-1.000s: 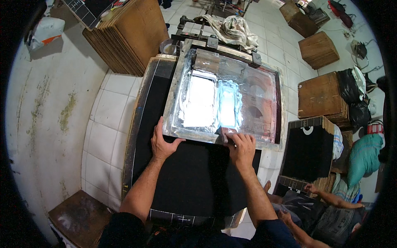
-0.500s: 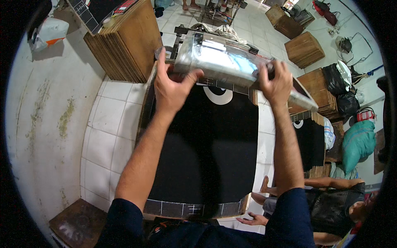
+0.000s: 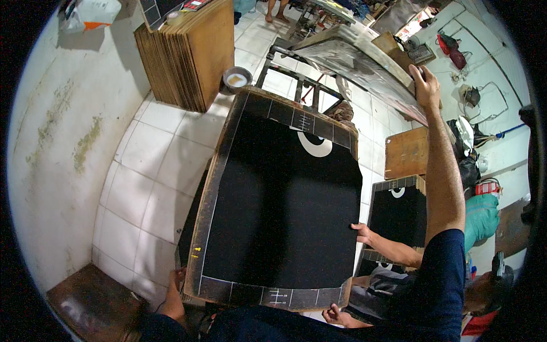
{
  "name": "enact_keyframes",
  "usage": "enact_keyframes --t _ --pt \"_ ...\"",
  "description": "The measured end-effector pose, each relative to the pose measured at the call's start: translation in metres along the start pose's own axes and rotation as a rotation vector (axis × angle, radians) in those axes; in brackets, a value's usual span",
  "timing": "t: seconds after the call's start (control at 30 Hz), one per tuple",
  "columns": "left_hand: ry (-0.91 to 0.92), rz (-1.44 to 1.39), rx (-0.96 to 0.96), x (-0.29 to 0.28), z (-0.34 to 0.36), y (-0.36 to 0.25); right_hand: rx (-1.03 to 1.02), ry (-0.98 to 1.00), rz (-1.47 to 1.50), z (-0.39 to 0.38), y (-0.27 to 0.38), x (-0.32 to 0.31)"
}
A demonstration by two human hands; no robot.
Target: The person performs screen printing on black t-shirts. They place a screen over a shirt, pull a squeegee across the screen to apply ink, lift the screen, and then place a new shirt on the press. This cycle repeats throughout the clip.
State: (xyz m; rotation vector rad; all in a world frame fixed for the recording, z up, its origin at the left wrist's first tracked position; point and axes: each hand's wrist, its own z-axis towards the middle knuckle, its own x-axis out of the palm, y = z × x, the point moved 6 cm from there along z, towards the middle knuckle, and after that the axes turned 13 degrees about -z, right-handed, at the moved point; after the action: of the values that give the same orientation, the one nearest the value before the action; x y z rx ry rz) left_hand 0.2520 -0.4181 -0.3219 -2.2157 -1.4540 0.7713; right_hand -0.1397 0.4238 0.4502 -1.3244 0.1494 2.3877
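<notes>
My right hand [image 3: 426, 88], raised at the upper right, has its fingers curled over the edge of a large screen printing frame [image 3: 359, 60]. The frame is tilted up at the far end, its underside smeared grey. Below it lies a wooden printing board [image 3: 296, 298] carrying a black fabric piece [image 3: 285, 211] with a white crescent print near the far edge. At the near left corner my left hand [image 3: 174, 299] is closed on the board's edge, its fingers partly hidden. A co-worker's hands [image 3: 362, 232] hold the board's right side and near right corner.
A tub [image 3: 236, 80] with pale liquid stands beyond the board, next to a stack of wooden boards [image 3: 194, 57]. More boards with black fabric [image 3: 399, 208] lie at right beside the co-worker. A metal stand [image 3: 285, 62] is behind. A brown stool [image 3: 97, 305] stands at lower left.
The screen frame has swung up and away to the upper right with my right hand. My left hand has left it and come down to the near left corner. The co-worker's hands now grip the board.
</notes>
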Motion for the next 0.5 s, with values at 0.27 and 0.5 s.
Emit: enact_keyframes --t 0.27,0.5 --pt "-0.396 0.597 0.205 0.013 -0.063 0.011 -0.099 -0.022 0.220 0.041 -0.031 0.013" --pt "-0.713 0.346 0.239 -0.037 -0.100 -0.009 -0.482 -0.185 0.078 0.078 -0.065 0.025"
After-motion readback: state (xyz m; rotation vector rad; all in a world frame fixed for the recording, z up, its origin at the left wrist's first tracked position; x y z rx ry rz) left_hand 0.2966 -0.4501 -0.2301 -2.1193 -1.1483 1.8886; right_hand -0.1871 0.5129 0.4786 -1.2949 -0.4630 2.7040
